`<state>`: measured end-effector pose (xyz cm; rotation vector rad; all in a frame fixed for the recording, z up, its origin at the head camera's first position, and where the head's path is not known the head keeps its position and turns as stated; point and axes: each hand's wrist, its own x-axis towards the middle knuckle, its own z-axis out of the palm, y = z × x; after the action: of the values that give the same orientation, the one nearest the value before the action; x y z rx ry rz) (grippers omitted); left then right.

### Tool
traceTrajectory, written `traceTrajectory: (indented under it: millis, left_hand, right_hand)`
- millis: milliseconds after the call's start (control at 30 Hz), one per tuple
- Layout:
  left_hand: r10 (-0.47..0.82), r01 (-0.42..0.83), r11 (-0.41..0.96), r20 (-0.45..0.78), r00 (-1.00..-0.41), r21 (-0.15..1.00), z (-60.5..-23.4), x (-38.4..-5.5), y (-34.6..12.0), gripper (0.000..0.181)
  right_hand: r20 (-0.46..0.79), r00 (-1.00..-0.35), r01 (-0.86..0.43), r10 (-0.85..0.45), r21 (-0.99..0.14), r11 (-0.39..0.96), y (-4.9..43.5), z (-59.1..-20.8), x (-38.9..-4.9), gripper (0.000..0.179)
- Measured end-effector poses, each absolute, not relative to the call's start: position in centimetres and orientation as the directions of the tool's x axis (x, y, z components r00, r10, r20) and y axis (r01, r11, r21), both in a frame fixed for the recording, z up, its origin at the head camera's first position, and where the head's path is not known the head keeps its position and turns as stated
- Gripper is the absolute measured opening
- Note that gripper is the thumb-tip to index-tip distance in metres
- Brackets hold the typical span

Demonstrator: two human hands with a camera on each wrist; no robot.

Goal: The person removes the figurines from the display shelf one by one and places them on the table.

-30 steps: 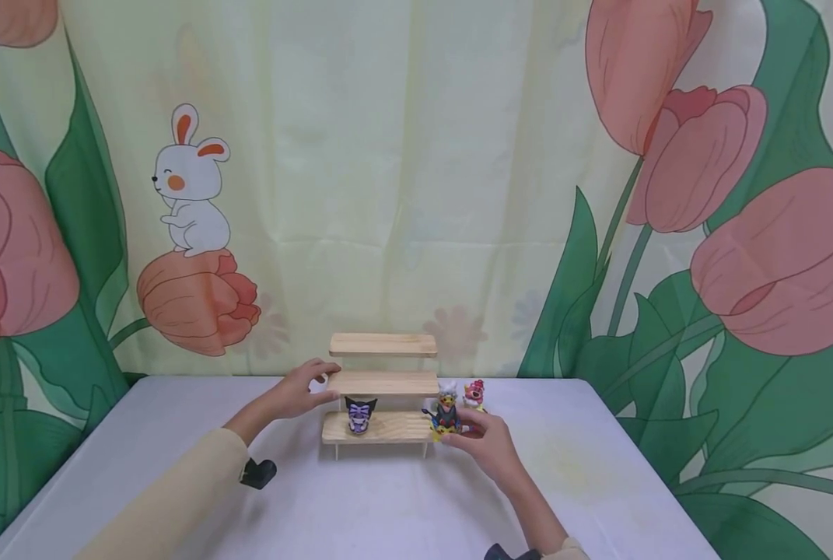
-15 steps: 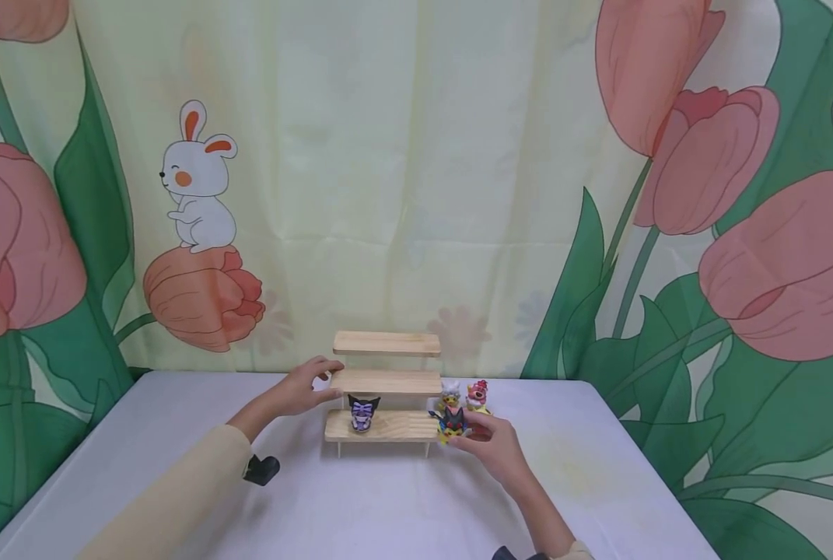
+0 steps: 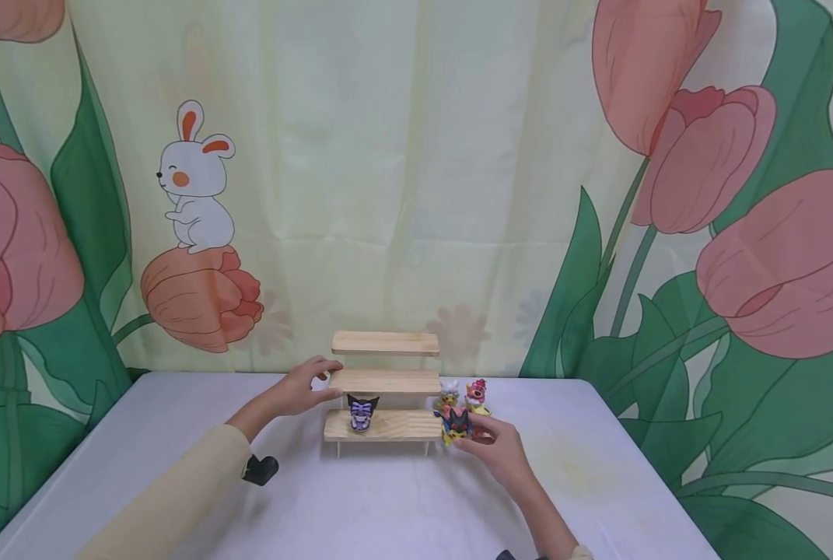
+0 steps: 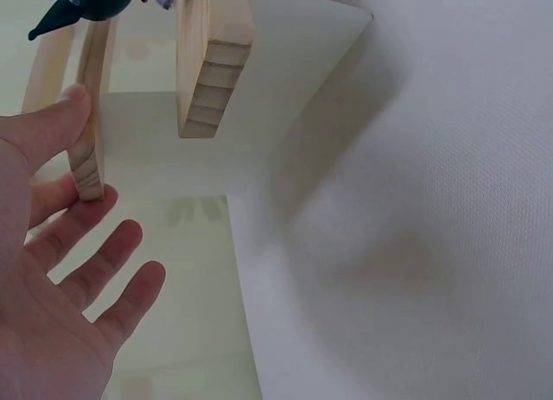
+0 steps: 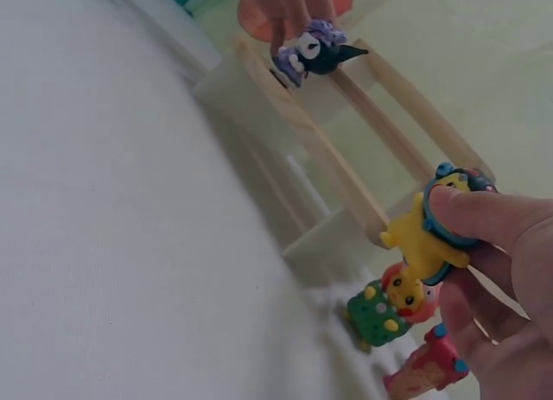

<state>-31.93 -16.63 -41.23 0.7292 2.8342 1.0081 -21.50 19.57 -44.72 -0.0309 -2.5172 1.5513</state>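
Note:
My left hand (image 3: pixel 297 390) pinches the left end of the middle board of a three-tier wooden display stand (image 3: pixel 386 381), thumb on one face and fingers behind. In the right wrist view, my right hand (image 5: pixel 510 279) holds a yellow figurine with a dark blue hooded cape (image 5: pixel 423 236) between thumb and fingers, beside the stand's right end. A figurine with black pointed ears and a purple bow (image 3: pixel 362 414) stands on the left of the lowest board. Behind the right hand, a figurine with a white top (image 3: pixel 449 393) and a red-and-yellow figurine (image 3: pixel 477 397) stand on the table.
A white cloth covers the table (image 3: pixel 360 505), and the stand is near its back edge. Behind hangs a curtain (image 3: pixel 346 194) printed with tulips and a rabbit. The standing figurines are close to the stand's right end.
My right hand has shifted slightly right, away from the lowest board, and the held figurine has turned so its dark, eared hood shows. My left hand keeps its hold on the stand.

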Motion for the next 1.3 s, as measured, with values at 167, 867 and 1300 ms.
traceTrajectory:
  millis: [167, 867, 1300]
  left_hand:
    - [0.445, 0.417, 0.683, 0.110, -0.889, 0.600, -41.2, -31.9, -16.5, 0.055]
    - [0.456, 0.436, 0.679, 0.127, -0.881, 0.591, -41.6, -32.3, -16.7, 0.056]
    - [0.462, 0.444, 0.679, 0.130, -0.877, 0.585, -41.7, -32.4, -16.8, 0.054]
  right_hand:
    - [0.151, -0.981, -0.085, 0.123, -0.900, 0.428, 19.7, -44.8, -21.2, 0.048]
    - [0.144, -0.979, -0.062, 0.141, -0.881, 0.468, 20.3, -45.8, -21.0, 0.048]
    - [0.138, -0.983, -0.072, 0.118, -0.894, 0.442, 20.4, -46.8, -20.9, 0.046]
